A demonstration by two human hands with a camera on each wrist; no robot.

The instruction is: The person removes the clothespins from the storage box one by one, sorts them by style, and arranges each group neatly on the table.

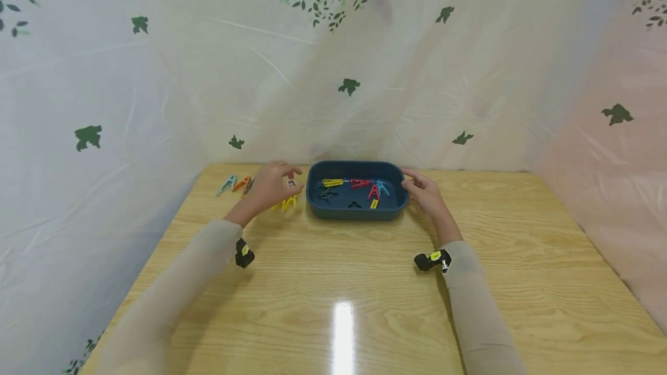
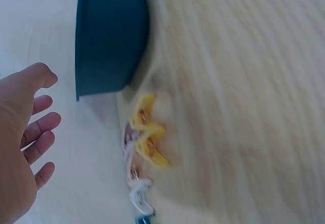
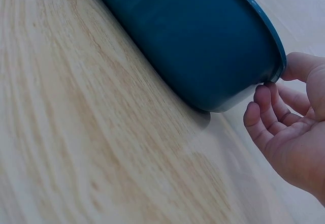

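A dark blue plastic bin (image 1: 344,214) stands near the back of the table. My right hand (image 1: 423,192) grips its right end, and the right wrist view shows the thumb and fingertips at the rim (image 3: 278,64). Off the bin's left end, my left hand (image 1: 271,185) hovers with relaxed, slightly bent fingers and nothing in them. Yellow clothespins (image 2: 147,132) lie below that hand. Inside the bin are a yellow clothespin (image 1: 332,183), red clothespins (image 1: 359,183), a light blue clothespin (image 1: 383,188) and a dark green clothespin (image 1: 325,192).
Farther left on the wooden table (image 1: 292,294) lie a light blue clothespin (image 1: 226,185) and an orange clothespin (image 1: 242,183), partly beside the left hand. A pale curtain (image 1: 292,109) with printed leaves hangs right behind the table's back edge.
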